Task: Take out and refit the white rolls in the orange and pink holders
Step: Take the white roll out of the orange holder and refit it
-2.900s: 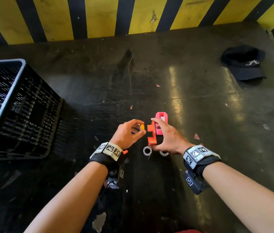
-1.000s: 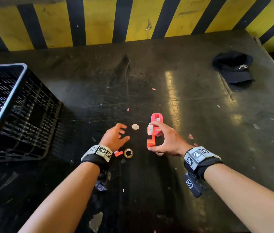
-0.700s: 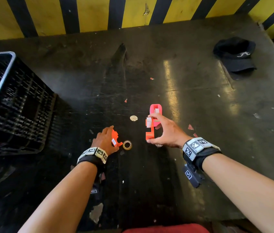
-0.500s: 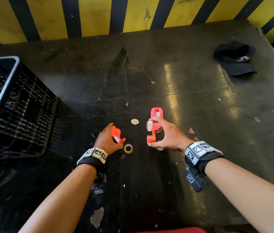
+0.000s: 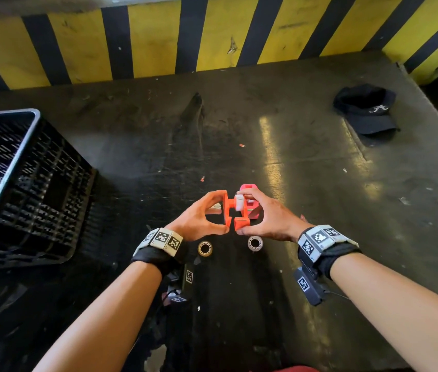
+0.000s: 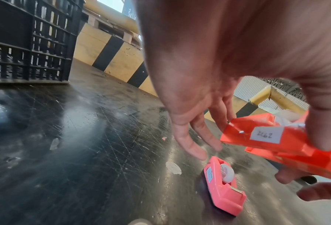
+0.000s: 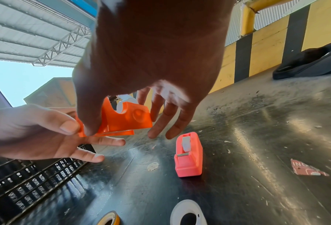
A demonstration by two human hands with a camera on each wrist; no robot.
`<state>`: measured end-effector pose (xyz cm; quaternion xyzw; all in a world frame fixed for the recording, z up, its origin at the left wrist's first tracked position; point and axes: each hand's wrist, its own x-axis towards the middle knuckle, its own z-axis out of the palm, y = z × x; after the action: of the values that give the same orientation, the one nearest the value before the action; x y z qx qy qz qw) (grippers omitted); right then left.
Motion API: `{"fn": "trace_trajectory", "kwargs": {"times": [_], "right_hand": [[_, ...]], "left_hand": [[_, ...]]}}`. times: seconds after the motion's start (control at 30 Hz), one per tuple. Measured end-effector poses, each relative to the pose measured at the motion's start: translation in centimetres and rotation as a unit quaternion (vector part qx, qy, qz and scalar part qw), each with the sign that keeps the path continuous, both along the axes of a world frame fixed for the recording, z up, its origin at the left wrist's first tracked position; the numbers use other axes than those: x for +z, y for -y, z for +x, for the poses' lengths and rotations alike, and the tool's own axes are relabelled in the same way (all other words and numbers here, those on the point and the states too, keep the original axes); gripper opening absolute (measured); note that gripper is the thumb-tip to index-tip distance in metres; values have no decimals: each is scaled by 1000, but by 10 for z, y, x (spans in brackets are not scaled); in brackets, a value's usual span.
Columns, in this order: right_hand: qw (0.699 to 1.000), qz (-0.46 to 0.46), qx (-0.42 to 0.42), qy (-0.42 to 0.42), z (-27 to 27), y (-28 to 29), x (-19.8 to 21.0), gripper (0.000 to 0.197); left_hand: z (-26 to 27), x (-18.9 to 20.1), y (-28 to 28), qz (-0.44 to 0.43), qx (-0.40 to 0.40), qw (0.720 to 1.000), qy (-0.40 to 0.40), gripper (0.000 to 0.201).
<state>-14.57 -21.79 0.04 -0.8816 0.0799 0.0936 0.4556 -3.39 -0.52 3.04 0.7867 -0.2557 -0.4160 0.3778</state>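
Observation:
Above the dark table, my right hand (image 5: 240, 214) pinches the orange holder (image 5: 242, 221) between thumb and forefinger, a white roll (image 5: 238, 202) seated in it. Pressed against its left side is a loose orange holder piece (image 5: 227, 208) with a white label, pinched by my left hand (image 5: 224, 210). The left wrist view shows that piece (image 6: 266, 137) under my thumb. The pink holder (image 5: 248, 189) stands on the table just behind, with a white roll (image 6: 227, 173) in it. A loose white roll (image 5: 254, 242) and a yellowish roll (image 5: 205, 248) lie near my wrists.
A black plastic crate (image 5: 24, 183) stands at the left. A black cap (image 5: 368, 111) lies at the far right. A yellow and black striped wall (image 5: 212, 36) closes the back edge. Small scraps and a round sticker (image 7: 152, 166) dot the table.
My left hand picked the orange piece up off the table beside the yellowish roll and brought it right, against the orange holder. My right hand has kept holding the holder.

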Motion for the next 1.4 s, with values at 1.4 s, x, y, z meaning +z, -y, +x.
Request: {"fn": "trace_trajectory", "kwargs": {"times": [1.4], "right_hand": [[998,13,-14,52,-12,-8,8,106]], "left_hand": [[-24,33,13,-32,61,988,137,41]]}}
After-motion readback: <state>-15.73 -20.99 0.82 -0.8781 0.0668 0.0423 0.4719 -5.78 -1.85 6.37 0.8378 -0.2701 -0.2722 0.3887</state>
